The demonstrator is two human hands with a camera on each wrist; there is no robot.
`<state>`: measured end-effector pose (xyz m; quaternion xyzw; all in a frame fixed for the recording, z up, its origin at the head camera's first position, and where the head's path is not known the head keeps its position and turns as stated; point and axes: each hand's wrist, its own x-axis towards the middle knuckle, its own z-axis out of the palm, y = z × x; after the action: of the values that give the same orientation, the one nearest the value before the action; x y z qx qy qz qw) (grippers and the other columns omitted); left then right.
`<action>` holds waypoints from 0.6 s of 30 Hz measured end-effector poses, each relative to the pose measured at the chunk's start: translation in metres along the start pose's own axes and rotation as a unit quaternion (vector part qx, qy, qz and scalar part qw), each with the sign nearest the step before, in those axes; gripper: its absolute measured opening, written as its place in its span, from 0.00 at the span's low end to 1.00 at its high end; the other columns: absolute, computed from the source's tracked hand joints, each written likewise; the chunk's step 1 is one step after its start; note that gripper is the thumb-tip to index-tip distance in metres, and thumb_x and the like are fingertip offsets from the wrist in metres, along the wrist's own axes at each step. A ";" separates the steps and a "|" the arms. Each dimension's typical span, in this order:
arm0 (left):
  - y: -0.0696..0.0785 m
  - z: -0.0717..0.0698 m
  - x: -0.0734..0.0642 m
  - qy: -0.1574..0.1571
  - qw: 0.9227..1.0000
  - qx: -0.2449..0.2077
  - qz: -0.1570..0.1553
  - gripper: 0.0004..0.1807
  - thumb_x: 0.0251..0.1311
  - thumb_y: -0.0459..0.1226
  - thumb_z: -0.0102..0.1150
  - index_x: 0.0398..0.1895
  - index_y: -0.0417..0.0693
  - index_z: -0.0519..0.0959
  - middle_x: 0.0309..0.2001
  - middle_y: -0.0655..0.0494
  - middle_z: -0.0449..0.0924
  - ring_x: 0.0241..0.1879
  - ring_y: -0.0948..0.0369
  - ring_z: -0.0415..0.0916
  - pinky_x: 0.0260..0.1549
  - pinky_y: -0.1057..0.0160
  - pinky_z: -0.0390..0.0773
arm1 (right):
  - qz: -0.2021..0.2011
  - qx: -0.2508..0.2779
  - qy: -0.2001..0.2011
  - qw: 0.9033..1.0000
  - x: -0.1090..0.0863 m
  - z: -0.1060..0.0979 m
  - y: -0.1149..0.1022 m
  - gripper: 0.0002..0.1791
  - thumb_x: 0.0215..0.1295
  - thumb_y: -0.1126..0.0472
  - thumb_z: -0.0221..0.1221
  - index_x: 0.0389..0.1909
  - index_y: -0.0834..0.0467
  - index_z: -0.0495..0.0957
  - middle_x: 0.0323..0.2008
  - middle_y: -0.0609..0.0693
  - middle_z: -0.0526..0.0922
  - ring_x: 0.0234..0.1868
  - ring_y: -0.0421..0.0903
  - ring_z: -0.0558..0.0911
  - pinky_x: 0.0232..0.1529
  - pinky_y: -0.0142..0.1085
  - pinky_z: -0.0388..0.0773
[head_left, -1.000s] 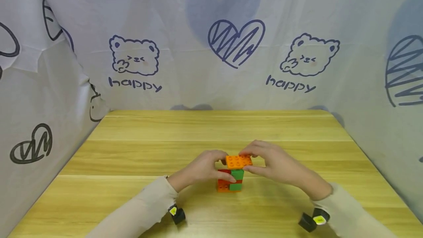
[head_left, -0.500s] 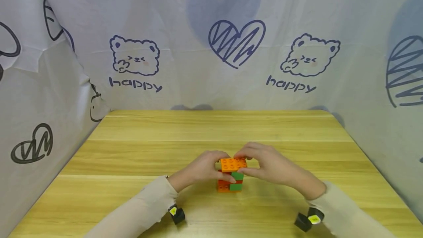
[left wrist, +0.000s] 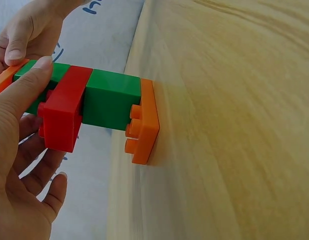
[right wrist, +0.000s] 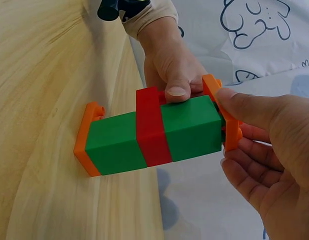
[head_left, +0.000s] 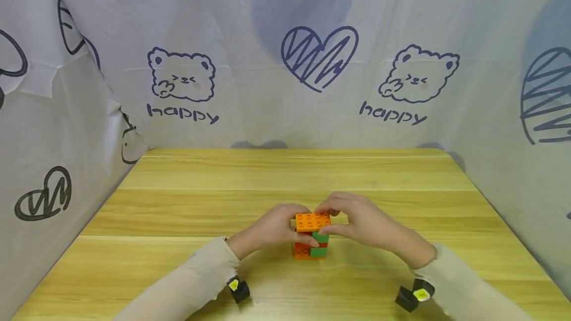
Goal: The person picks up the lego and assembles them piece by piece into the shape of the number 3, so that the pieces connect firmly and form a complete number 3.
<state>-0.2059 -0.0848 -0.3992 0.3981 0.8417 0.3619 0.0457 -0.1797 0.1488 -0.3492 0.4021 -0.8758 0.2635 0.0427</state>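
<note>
A tower of toy building bricks stands on the table: an orange base plate, a green brick, a red brick and another green brick. My left hand grips its upper part, thumb across the upper green brick. At the top, my right hand pinches a studded orange plate between thumb and fingers. In the right wrist view that plate lies right against the upper green brick, with a narrow dark gap between them. The red brick juts out toward the left, as do both orange plates.
The wooden table extends around the tower. White cloth with printed bears and hearts hangs behind it and along both sides. A black wrist device sits at the left cuff, another at the right.
My right hand has carried the orange plate left and slightly down onto the top of the tower. The left hand and the tower have stayed in place.
</note>
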 end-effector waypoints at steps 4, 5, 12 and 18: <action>0.000 0.000 0.000 -0.001 1.000 -0.009 -0.015 0.20 0.48 0.51 0.75 0.41 0.55 0.81 0.36 0.71 0.80 0.35 0.69 0.75 0.37 0.67 0.75 | -0.004 0.008 0.012 1.000 0.000 0.002 0.002 0.21 0.58 0.44 0.67 0.48 0.51 0.82 0.41 0.38 0.80 0.40 0.34 0.77 0.42 0.32 0.78; 0.000 0.000 0.000 -0.002 1.000 -0.011 -0.017 0.20 0.48 0.51 0.75 0.41 0.55 0.81 0.36 0.71 0.80 0.35 0.69 0.75 0.37 0.67 0.75 | -0.006 0.010 0.015 1.000 0.000 0.003 0.002 0.21 0.57 0.44 0.67 0.48 0.51 0.83 0.41 0.38 0.80 0.40 0.34 0.77 0.42 0.32 0.78; 0.001 -0.003 -0.001 -0.002 1.000 -0.004 -0.010 0.22 0.48 0.53 0.74 0.43 0.55 0.81 0.37 0.70 0.81 0.36 0.69 0.75 0.39 0.66 0.75 | -0.006 0.021 0.023 1.000 -0.001 0.005 0.004 0.21 0.57 0.44 0.67 0.48 0.52 0.83 0.41 0.37 0.80 0.39 0.35 0.77 0.41 0.32 0.78; 0.005 -0.012 -0.004 0.008 1.000 0.022 -0.002 0.27 0.49 0.54 0.73 0.50 0.53 0.81 0.46 0.64 0.83 0.45 0.67 0.77 0.47 0.59 0.77 | 0.003 0.031 0.021 0.999 -0.002 0.006 0.002 0.20 0.57 0.46 0.68 0.48 0.51 0.83 0.41 0.37 0.80 0.39 0.35 0.77 0.41 0.32 0.78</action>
<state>-0.2045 -0.0927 -0.3882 0.3944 0.8507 0.3461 0.0307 -0.1795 0.1485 -0.3556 0.3954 -0.8671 0.2992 0.0478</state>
